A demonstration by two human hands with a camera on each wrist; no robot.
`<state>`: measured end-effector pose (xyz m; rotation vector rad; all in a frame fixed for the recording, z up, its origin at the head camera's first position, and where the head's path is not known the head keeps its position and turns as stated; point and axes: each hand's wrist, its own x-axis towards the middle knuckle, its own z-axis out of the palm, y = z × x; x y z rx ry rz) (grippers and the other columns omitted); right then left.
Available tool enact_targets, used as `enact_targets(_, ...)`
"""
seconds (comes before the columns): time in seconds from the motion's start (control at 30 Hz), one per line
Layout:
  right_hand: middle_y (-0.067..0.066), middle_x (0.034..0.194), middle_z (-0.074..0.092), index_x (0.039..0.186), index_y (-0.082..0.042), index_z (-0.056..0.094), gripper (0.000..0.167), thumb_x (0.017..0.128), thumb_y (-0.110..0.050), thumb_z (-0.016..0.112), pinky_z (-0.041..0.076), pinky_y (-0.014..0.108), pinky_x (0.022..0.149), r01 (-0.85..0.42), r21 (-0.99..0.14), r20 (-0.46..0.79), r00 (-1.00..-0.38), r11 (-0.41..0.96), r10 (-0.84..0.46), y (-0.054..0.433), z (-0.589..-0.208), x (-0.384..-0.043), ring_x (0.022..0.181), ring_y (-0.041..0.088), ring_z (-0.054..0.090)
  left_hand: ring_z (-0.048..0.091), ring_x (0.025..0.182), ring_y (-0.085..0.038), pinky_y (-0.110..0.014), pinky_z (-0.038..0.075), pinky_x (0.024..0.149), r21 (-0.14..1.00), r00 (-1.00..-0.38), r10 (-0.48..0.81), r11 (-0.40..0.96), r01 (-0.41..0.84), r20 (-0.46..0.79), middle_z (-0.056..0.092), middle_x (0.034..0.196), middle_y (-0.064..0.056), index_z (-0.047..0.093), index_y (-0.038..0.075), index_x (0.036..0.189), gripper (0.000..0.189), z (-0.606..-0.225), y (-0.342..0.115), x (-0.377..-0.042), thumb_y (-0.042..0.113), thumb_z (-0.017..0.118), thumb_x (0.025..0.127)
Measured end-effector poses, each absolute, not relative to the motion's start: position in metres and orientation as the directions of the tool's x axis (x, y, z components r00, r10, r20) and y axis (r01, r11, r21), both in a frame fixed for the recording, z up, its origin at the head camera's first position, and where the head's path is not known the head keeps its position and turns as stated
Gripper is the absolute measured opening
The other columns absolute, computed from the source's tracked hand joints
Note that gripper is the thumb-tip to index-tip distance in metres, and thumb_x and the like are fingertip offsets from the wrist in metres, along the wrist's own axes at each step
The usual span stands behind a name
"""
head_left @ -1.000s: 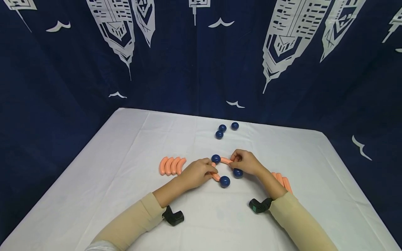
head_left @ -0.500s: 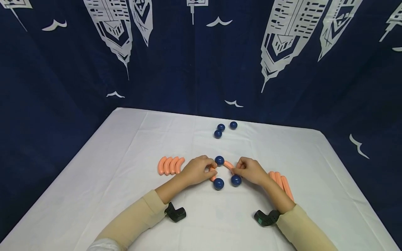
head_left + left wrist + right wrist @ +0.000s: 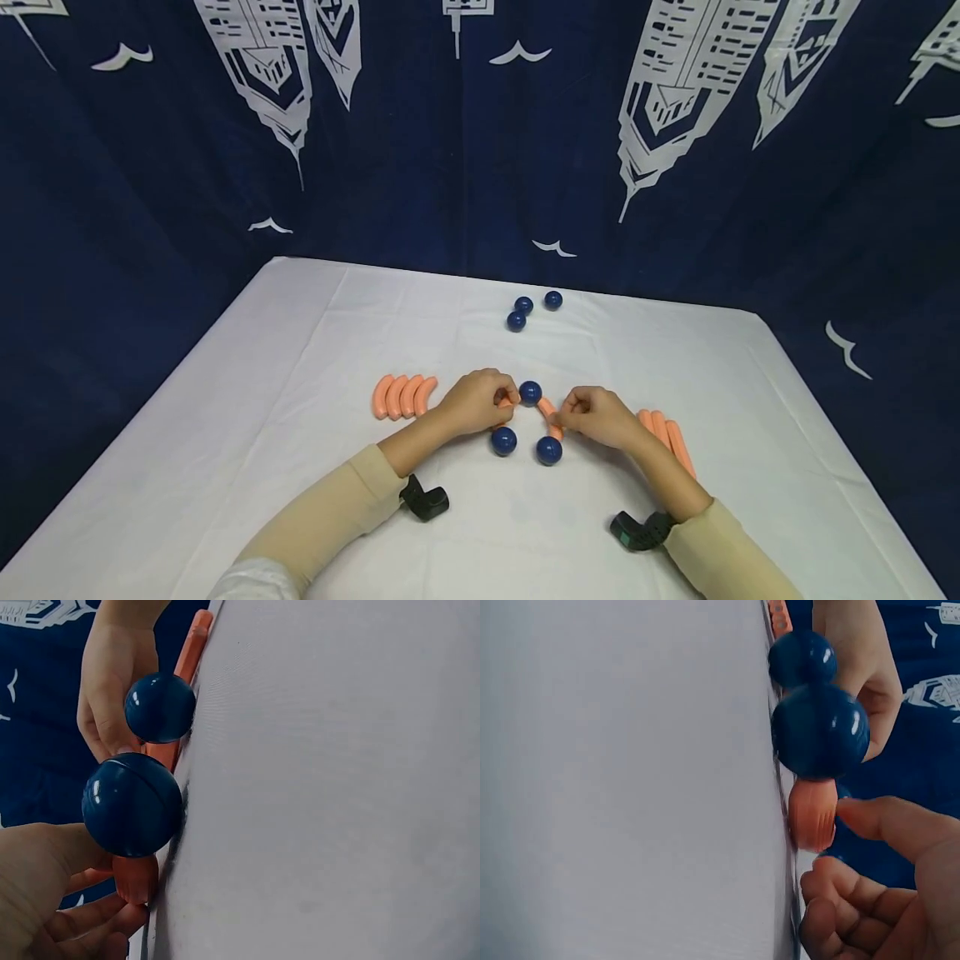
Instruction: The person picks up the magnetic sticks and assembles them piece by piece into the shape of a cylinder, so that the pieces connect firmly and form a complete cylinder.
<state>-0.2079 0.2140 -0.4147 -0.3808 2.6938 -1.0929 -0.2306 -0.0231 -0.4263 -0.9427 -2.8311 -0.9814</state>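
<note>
In the head view, orange curved sticks and blue balls form a small arch on the table. My left hand (image 3: pixel 477 403) pinches the left curved stick (image 3: pixel 136 880), mostly hidden by the fingers, with one blue ball (image 3: pixel 504 441) at its near end. At the top sits another blue ball (image 3: pixel 530 392). The right curved stick (image 3: pixel 546 408) runs from there to a near blue ball (image 3: pixel 549 451). My right hand (image 3: pixel 597 415) is beside that stick; in the right wrist view its thumb touches the stick, while the bent fingers lie slightly apart from it.
Several orange curved sticks (image 3: pixel 405 397) lie in a row to the left. More orange sticks (image 3: pixel 667 437) lie right, partly behind the right forearm. Three loose blue balls (image 3: pixel 523 305) rest farther back on the white-covered table (image 3: pixel 360 325). A dark blue patterned curtain (image 3: pixel 420 167) hangs behind.
The right curved stick has swung from nearly crosswise to steeply toward the person, its ball coming nearer. The left ball has shifted left. My right fingers have loosened around the stick.
</note>
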Motion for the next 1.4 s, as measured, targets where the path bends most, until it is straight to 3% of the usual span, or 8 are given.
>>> enact_targets(0.33, 0.002, 0.076, 0.055, 0.108, -0.004, 0.063, 0.037, 0.082, -0.027, 0.077, 0.039, 0.027, 0.059, -0.218, -0.742, -0.057, -0.922, 0.634, -0.383, 0.204, -0.419, -0.228, 0.066, 0.016, 0.048, 0.051, 0.072, -0.009, -0.023, 0.042, 0.066, 0.596, -0.779, 0.612, 0.578, 0.558, 0.137, 0.058, 0.080, 0.007, 0.069, 0.015, 0.085, 0.012, -0.424, -0.017, -0.240, 0.006, 0.073, 0.078)
enact_targets(0.77, -0.003, 0.065, 0.051, 0.094, -0.008, 0.066, 0.027, 0.081, -0.029, 0.078, 0.035, 0.026, 0.055, -0.248, -0.731, -0.041, -0.914, 0.636, -0.404, 0.204, -0.423, -0.225, 0.060, 0.012, 0.045, 0.053, 0.075, -0.007, -0.023, 0.043, 0.070, 0.602, -0.730, 0.677, 0.547, 0.582, 0.092, 0.061, 0.082, 0.007, 0.071, 0.015, 0.086, 0.003, -0.419, -0.011, -0.248, 0.012, 0.071, 0.086)
enact_targets(1.1, -0.001, 0.067, 0.050, 0.096, -0.004, 0.065, 0.036, 0.081, -0.035, 0.077, 0.034, 0.027, 0.056, -0.145, -0.714, -0.034, -0.970, 0.685, -0.241, 0.216, -0.426, -0.215, 0.061, 0.014, 0.044, 0.059, 0.087, -0.010, -0.026, 0.047, 0.078, 0.655, -0.808, 0.576, 0.564, 0.503, 0.125, 0.066, 0.095, 0.004, 0.071, 0.010, 0.096, 0.011, -0.411, -0.045, -0.250, 0.008, 0.064, 0.088)
enact_targets(1.4, 0.000, 0.063, 0.050, 0.091, -0.004, 0.063, 0.041, 0.082, -0.042, 0.075, 0.031, 0.026, 0.051, -0.058, -0.683, -0.042, -0.992, 0.728, -0.119, 0.220, -0.429, -0.207, 0.055, 0.013, 0.041, 0.060, 0.089, -0.015, -0.034, 0.049, 0.079, 0.665, -0.893, 0.431, 0.631, 0.399, 0.127, 0.066, 0.097, 0.000, 0.071, 0.009, 0.101, 0.014, -0.402, -0.094, -0.246, 0.016, 0.063, 0.092)
